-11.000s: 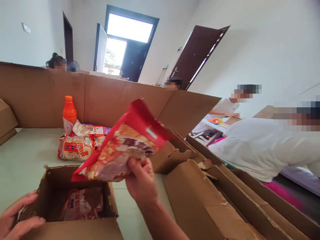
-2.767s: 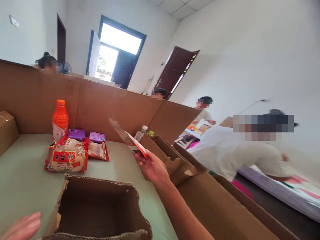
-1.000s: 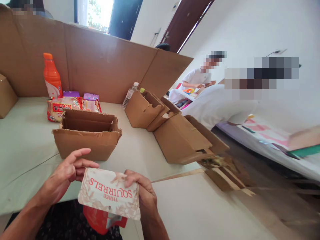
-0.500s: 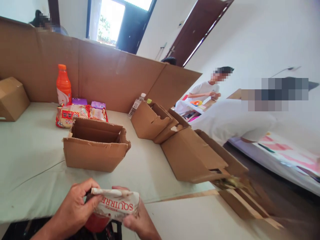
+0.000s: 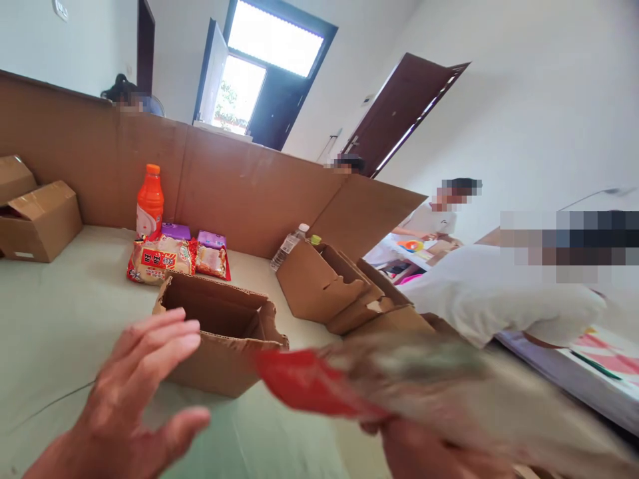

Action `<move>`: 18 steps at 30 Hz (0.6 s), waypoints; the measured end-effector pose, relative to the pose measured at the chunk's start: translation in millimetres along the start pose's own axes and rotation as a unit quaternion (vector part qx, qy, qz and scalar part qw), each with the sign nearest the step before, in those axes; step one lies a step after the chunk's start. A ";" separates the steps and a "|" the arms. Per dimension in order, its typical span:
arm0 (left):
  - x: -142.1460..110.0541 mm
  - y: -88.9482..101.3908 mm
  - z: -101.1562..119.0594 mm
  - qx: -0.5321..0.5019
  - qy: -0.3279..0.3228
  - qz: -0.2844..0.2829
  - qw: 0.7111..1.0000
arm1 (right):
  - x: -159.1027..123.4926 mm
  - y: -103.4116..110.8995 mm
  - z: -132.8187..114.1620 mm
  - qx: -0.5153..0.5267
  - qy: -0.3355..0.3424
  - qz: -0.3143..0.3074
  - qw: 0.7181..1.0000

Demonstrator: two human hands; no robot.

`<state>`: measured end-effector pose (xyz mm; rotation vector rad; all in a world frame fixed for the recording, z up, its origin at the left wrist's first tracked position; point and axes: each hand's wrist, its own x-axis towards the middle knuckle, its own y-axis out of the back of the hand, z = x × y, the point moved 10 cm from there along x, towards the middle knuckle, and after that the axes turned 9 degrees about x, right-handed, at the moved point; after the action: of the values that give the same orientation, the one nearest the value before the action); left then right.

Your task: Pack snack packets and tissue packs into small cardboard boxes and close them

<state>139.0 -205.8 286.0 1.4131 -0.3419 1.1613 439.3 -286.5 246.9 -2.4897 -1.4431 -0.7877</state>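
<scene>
My left hand is raised over the table with fingers stretched out and apart, holding nothing, just in front of an open cardboard box. My right hand sits low at the bottom edge, mostly hidden under a red and white snack packet that it grips. The packet is smeared by motion and points left toward the box.
An orange drink bottle, snack packs and purple packets lie at the back by a cardboard wall. More open boxes stand right, closed boxes far left. A person in white bends at right.
The view has tilted up. My left hand let go of the packet and opened; my right hand carries the packet up and forward, toward the open box.
</scene>
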 end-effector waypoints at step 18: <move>-9.9 -23.1 -34.6 0.059 0.032 -0.001 0.998 | 41.9 -245.2 57.0 -0.483 -0.005 -0.602 0.636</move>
<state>137.5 -174.0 257.4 1.4747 -0.2307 1.2392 269.7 -104.6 190.0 -1.3646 -3.3431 -2.1796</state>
